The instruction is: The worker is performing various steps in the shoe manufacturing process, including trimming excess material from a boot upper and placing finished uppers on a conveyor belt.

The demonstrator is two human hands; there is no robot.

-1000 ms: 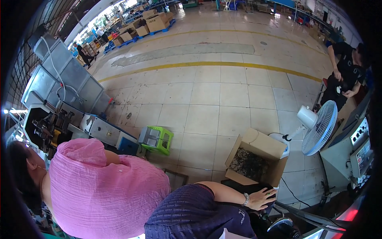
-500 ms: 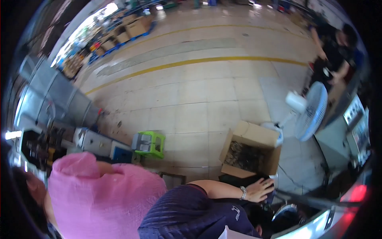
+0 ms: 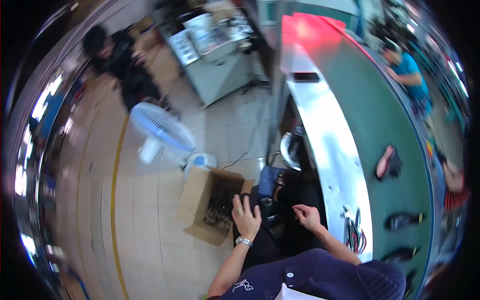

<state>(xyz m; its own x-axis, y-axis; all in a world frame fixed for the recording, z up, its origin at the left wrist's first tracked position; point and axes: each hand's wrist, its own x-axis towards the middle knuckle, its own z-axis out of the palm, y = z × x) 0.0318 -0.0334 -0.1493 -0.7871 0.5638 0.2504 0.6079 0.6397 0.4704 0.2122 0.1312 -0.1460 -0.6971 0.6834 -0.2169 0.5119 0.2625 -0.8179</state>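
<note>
My left hand, with a ring and a metal wristwatch, lies over my dark-trousered left knee with its fingers spread and nothing in it. Beside that knee stands an open cardboard box holding a heap of dark small pieces. My right hand rests on my right thigh, its fingers bent in and no object showing in them. To its right, on a shiny metal ledge, lie hand tools with red and dark handles.
Beyond the ledge runs a green conveyor belt carrying dark shoes and a pink-and-black piece. A standing fan is behind the box. One person is at far left, another in blue across the belt.
The view has swung to the right, bringing the belt and ledge into sight; the person in pink has left the picture. My right hand now shows. My left hand stays at the knee.
</note>
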